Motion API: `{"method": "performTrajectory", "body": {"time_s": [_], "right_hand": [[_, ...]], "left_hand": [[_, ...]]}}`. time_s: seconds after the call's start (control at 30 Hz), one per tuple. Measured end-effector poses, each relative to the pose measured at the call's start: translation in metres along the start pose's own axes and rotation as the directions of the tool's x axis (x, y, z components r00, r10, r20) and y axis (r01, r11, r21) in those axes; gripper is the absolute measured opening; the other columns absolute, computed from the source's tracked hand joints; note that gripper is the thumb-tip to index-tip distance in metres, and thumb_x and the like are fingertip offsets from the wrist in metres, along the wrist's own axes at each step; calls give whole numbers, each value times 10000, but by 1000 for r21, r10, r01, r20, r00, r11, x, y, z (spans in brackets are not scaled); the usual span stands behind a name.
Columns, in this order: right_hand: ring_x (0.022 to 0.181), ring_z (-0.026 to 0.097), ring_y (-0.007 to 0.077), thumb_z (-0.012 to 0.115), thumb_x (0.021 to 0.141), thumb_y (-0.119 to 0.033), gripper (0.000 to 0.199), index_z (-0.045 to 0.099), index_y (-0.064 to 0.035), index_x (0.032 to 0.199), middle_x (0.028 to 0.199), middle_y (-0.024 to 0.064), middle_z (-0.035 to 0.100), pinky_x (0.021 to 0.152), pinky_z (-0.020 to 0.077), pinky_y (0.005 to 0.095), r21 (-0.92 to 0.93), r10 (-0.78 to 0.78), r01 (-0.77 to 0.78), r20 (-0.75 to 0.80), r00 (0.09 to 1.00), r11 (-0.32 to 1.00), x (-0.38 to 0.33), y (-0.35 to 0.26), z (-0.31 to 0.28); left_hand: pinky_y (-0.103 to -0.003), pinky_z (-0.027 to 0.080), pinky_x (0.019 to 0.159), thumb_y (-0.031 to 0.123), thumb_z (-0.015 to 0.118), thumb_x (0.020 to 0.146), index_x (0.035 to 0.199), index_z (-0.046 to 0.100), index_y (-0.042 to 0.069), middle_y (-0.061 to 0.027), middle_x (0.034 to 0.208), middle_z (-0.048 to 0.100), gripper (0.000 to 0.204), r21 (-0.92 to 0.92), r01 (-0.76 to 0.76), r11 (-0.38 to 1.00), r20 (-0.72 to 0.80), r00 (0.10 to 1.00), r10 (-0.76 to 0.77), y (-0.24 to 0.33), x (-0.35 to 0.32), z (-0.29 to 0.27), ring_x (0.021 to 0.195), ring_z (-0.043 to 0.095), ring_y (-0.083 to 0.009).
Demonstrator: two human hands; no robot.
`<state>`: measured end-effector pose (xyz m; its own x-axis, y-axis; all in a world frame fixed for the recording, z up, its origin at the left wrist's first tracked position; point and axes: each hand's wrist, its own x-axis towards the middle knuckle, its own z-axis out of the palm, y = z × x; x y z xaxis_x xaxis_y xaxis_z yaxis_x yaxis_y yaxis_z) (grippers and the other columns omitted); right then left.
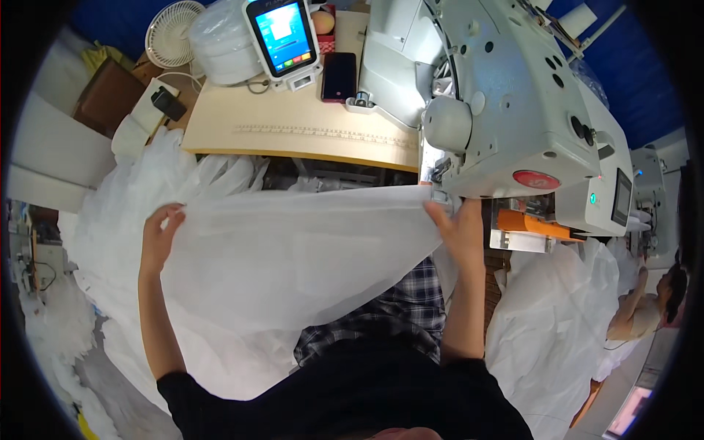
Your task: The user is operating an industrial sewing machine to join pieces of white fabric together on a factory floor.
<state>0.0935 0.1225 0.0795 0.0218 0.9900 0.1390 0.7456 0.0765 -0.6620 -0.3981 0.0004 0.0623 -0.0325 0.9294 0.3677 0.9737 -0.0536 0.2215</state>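
A wide sheet of thin white fabric [293, 249] stretches across my lap, its far edge drawn fairly straight between my hands. At the left, my left hand [160, 233] pinches a corner of that edge between thumb and fingers. My right hand [460, 229] is at the other end of the edge, just below the needle area of a large white sewing machine [506, 110]. Its thumb rests on the fabric; its fingertips are partly hidden beside the machine head, so their grip is unclear.
Beyond the fabric lies a wooden table [293, 121] with a printed ruler, a phone [339, 77] and a lit control screen [282, 37]. A white fan [172, 33] stands far left. More white fabric [550, 323] heaps at the right, where another person [649, 304] sits.
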Motion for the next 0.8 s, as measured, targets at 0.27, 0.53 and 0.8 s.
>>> {"method": "performTrajectory", "body": {"time_s": [0.27,0.53,0.8], "right_hand": [[643,562,133,668,819,-158,202,585,14,886,769,98,626,594,442,253,807,287,-458,369,884,372,-36,70,-57],[595,539,208,638,840,-163,167,548,-25,815,649,96,569,534,414,325,-197,-147,76,-372,917,977,-1,53,-17],[766,539,370,539,888,-219,217,589,-8,900,759,172,596,692,425,420,-543,63,-286,-391,918,790,22,109,-65]], "left_hand": [[-196,345,634,20,659,761,755,552,58,76,742,524,114,-628,753,198,682,654,-326,45,24,43,715,457,-31],[-219,318,556,32,661,767,665,523,62,63,719,508,174,-273,379,884,176,923,-342,77,19,77,631,388,-45],[-237,363,564,64,635,806,676,511,14,-48,687,512,186,-605,639,475,624,751,-214,134,66,74,641,423,-72]]}}
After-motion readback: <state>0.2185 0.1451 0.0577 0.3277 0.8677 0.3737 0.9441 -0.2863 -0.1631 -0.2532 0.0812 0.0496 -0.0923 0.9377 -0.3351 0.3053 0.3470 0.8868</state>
